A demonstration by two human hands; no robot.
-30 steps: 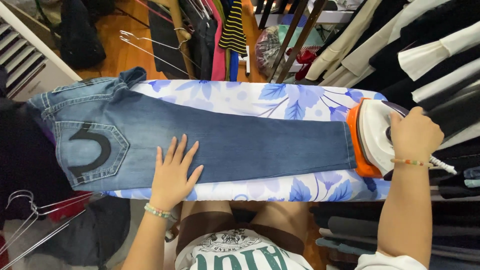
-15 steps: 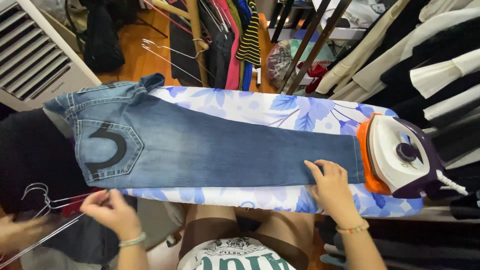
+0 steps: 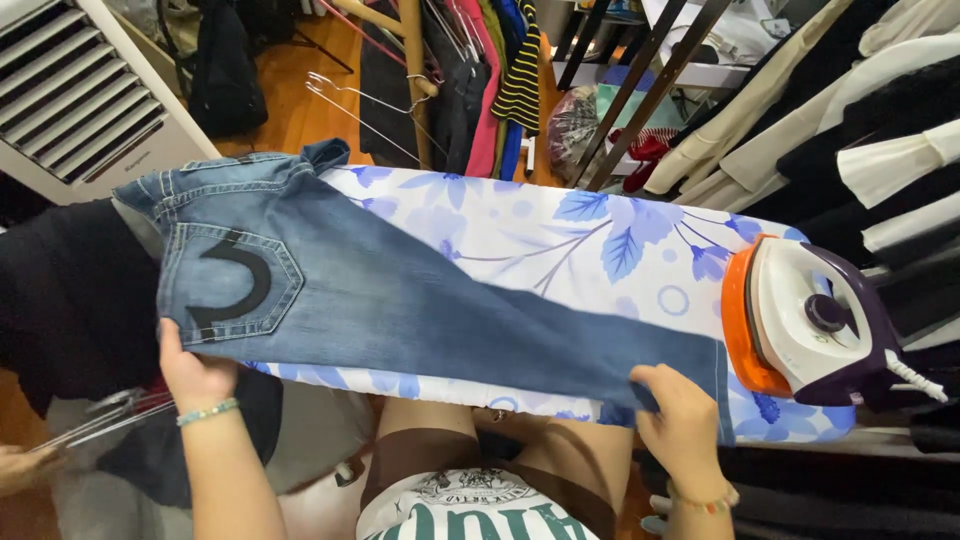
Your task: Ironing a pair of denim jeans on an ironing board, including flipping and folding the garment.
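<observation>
We hold jeans flat on the ironing board.

Our left hand [image 3: 195,375] grips the jeans [image 3: 400,300] near the pocket; our right hand [image 3: 680,425] pinches the leg hem. The iron [image 3: 810,325] stands on the floral ironing board [image 3: 600,235].

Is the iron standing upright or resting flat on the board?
Upright: the white and purple iron stands on its heel on the floral ironing board, soleplate off the cover.

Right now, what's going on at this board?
A person has a pair of blue jeans spread along a flower-print ironing board. The left hand grips the waist end near the back pocket, and the right hand grips the leg hem. The iron rests at the board's far right end, unheld.
</observation>
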